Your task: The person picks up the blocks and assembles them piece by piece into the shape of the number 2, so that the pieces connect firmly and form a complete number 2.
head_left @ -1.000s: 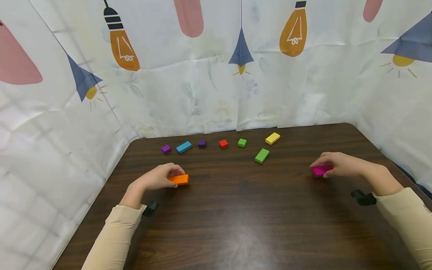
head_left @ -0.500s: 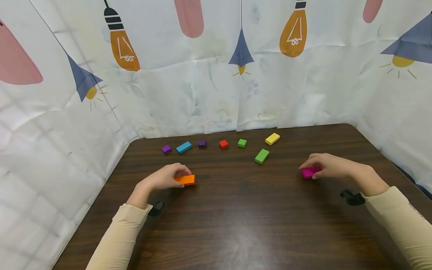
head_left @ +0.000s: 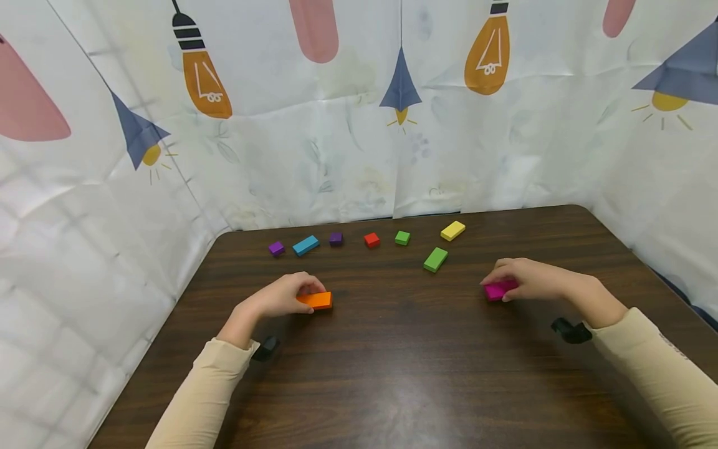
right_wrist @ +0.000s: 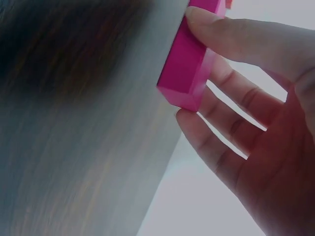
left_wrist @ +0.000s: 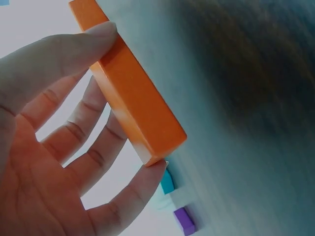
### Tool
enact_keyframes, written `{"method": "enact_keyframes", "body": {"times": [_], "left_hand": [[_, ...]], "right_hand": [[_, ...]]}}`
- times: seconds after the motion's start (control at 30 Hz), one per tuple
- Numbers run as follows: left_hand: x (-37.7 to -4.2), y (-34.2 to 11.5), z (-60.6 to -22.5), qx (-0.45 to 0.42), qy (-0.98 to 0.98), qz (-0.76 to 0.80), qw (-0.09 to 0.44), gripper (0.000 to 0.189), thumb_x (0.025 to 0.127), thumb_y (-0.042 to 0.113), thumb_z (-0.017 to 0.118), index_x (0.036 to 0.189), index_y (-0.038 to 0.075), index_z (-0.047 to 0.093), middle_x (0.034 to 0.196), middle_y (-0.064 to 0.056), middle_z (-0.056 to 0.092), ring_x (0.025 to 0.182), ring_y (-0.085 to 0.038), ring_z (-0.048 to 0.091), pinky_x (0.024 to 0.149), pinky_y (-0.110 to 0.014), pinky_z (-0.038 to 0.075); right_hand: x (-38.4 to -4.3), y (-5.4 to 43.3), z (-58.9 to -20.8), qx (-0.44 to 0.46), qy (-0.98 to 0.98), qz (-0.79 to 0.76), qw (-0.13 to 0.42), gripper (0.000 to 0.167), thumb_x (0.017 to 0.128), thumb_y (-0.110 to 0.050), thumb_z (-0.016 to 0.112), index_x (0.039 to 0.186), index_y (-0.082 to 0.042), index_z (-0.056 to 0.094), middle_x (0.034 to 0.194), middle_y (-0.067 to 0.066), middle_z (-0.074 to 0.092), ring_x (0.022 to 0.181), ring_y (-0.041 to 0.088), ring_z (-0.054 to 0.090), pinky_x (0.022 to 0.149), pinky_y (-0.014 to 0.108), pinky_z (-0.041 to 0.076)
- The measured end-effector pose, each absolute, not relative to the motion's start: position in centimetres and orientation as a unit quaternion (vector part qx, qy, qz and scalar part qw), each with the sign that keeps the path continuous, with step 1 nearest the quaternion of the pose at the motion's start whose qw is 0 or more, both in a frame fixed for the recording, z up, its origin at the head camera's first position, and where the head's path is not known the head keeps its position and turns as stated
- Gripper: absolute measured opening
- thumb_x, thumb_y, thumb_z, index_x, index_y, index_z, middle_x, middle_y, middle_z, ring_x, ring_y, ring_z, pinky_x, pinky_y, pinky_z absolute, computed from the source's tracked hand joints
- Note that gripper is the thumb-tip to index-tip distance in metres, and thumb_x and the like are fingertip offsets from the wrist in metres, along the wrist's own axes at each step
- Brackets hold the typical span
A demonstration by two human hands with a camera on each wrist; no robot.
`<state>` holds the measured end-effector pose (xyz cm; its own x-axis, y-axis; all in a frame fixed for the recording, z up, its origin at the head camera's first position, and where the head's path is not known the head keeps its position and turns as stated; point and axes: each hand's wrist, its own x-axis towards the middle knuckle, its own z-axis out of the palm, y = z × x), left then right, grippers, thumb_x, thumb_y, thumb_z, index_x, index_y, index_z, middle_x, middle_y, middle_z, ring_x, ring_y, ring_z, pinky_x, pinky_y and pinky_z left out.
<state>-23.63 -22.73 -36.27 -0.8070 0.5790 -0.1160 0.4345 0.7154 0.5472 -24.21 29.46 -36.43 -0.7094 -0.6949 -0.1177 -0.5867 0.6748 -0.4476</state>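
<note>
An orange rectangular block (head_left: 318, 300) is pinched by my left hand (head_left: 280, 296) at the left middle of the table. In the left wrist view the thumb lies across one long face of the orange block (left_wrist: 138, 98), with the fingers behind it. On the right side, my right hand (head_left: 530, 279) pinches a magenta block (head_left: 499, 290). The right wrist view shows the thumb on the face of the magenta block (right_wrist: 184, 69) and the fingertips along its far side. A wide stretch of table separates the two blocks.
Along the table's back lie a purple block (head_left: 277, 248), a blue one (head_left: 305, 245), a dark purple one (head_left: 336, 239), a red one (head_left: 372, 239), two green blocks (head_left: 435, 259) and a yellow one (head_left: 453, 231). Behind the brown table (head_left: 381, 374) hangs a patterned curtain (head_left: 348, 156).
My left hand has moved right with the orange block, and my right hand has moved left with the magenta block, narrowing the gap. The blocks at the back have stayed put.
</note>
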Motion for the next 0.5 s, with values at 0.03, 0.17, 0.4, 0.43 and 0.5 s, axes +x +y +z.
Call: {"method": "enact_keyframes", "body": {"times": [0.03,0.17,0.4,0.43,0.5], "left_hand": [[-23.6,-22.6,-36.3,0.278,0.915,0.257,0.140,0.033,0.089,0.005,0.080,0.120,0.005,0.068,0.116,-0.007,0.064,0.109,-0.030,0.060,0.099,-0.052,0.048],[-23.6,-22.1,-36.5,0.289,0.913,0.258,0.132,0.033,0.089,0.005,0.080,0.120,0.004,0.068,0.116,-0.007,0.064,0.111,-0.031,0.061,0.099,-0.051,0.048],[-23.6,-20.9,-36.5,0.303,0.910,0.250,0.130,0.033,0.088,0.004,0.080,0.119,0.006,0.070,0.108,-0.003,0.062,0.101,-0.025,0.059,0.094,-0.047,0.050],[-23.6,-20.8,-36.5,0.306,0.910,0.248,0.129,0.033,0.088,0.004,0.080,0.119,0.006,0.070,0.107,-0.002,0.061,0.100,-0.024,0.059,0.093,-0.046,0.050],[-23.5,-20.5,-36.5,0.310,0.910,0.245,0.128,0.033,0.088,0.004,0.081,0.119,0.006,0.071,0.107,-0.002,0.061,0.098,-0.022,0.058,0.092,-0.045,0.050]], "right_hand": [[-24.2,29.3,-36.5,-0.357,0.904,-0.191,0.139,0.038,0.090,-0.006,0.078,0.128,-0.007,0.071,0.117,0.003,0.062,0.103,0.021,0.058,0.084,0.038,0.054],[-24.1,28.6,-36.6,-0.367,0.903,-0.184,0.130,0.038,0.090,-0.007,0.079,0.128,-0.007,0.071,0.117,0.002,0.062,0.102,0.021,0.059,0.084,0.038,0.054],[-24.1,27.4,-36.7,-0.379,0.899,-0.175,0.130,0.037,0.091,-0.009,0.079,0.127,-0.008,0.072,0.115,0.000,0.061,0.100,0.020,0.058,0.084,0.040,0.054],[-24.1,27.2,-36.7,-0.377,0.900,-0.174,0.132,0.037,0.091,-0.009,0.079,0.127,-0.008,0.072,0.115,0.000,0.061,0.101,0.020,0.058,0.085,0.040,0.053],[-24.1,26.9,-36.6,-0.380,0.899,-0.172,0.135,0.037,0.091,-0.008,0.079,0.127,-0.008,0.072,0.115,0.000,0.061,0.101,0.020,0.057,0.085,0.040,0.053]]}}
